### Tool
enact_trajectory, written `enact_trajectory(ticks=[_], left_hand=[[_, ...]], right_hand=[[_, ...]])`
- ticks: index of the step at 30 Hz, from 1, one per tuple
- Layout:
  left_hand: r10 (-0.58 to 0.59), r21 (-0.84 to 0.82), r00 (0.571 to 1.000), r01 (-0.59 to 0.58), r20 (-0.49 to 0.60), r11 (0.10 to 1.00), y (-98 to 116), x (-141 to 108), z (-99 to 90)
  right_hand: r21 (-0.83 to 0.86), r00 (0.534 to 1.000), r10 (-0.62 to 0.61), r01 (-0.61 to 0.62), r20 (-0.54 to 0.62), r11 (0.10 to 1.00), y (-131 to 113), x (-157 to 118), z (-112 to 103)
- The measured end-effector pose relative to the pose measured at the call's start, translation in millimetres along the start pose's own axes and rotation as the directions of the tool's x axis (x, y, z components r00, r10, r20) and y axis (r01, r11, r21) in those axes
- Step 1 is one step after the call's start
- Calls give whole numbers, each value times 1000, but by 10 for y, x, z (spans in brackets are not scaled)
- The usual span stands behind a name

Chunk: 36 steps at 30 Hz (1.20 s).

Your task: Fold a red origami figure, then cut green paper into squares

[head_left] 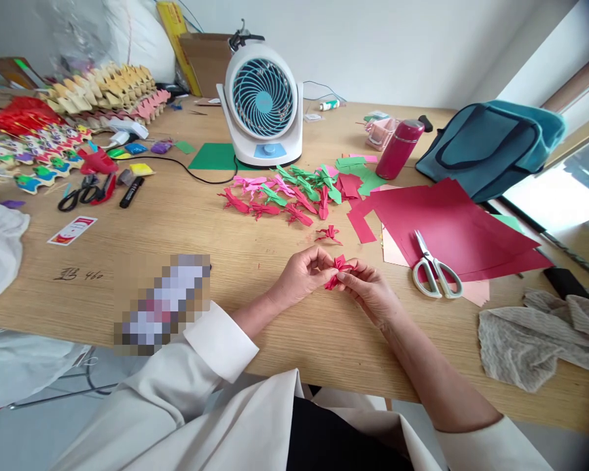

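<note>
Between my two hands is a small folded red paper figure [342, 263], partly hidden by the fingers. My left hand [305, 276] pinches its left side between thumb and fingers. On the other side my right hand [370, 291] grips it the same way, thumb tips close together. Just beyond my hands lies another red origami figure [328, 233]. Farther back, several folded paper figures in red, pink and green [294, 190] lie in a loose group. White-handled scissors [434, 275] rest to the right, their blades on red paper sheets [451, 222].
A white fan [264, 98] stands behind the paper figures. To its right are a red bottle [400, 149] and a blue bag [485, 144]. A grey cloth [525, 340] lies at the right edge. Black-handled scissors [86, 192] and a marker [131, 193] lie left, near another person's sleeve [0, 245].
</note>
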<state>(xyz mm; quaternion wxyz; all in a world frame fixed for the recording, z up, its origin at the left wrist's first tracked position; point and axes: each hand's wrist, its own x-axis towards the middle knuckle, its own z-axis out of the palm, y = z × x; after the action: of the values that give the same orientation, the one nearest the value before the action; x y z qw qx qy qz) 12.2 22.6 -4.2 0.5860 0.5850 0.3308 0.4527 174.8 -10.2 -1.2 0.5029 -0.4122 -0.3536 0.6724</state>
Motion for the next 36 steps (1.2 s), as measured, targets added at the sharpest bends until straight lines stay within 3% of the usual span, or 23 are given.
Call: enact_trajectory(ticks=[6, 9, 14, 21, 24, 29, 36], left_hand=[[-50, -141, 992, 66, 112, 988, 5, 7, -28], [-60, -198, 988, 88, 140, 976, -14, -6, -7], [-80, -221, 992, 100, 95, 970, -23, -19, 30], [-146, -195, 989, 139, -22, 971, -4, -10, 18], [-174, -190, 984, 166, -29, 968, -26, -5, 23], [-149, -200, 982, 125, -112, 972, -25, 21, 16], [-204, -245, 978, 210, 51, 947, 29, 24, -7]], right_hand=[[13, 998, -25, 26, -56, 1000, 12, 5, -1], [29, 999, -41, 42, -20, 999, 28, 11, 6], [1, 997, -71, 71, 1, 997, 48, 3, 16], [-218, 984, -162, 175, 77, 960, 39, -22, 12], [-252, 973, -225, 231, 55, 940, 57, -9, 20], [-314, 967, -240, 256, 87, 914, 44, -21, 26], [-354, 964, -244, 266, 108, 897, 16, -39, 17]])
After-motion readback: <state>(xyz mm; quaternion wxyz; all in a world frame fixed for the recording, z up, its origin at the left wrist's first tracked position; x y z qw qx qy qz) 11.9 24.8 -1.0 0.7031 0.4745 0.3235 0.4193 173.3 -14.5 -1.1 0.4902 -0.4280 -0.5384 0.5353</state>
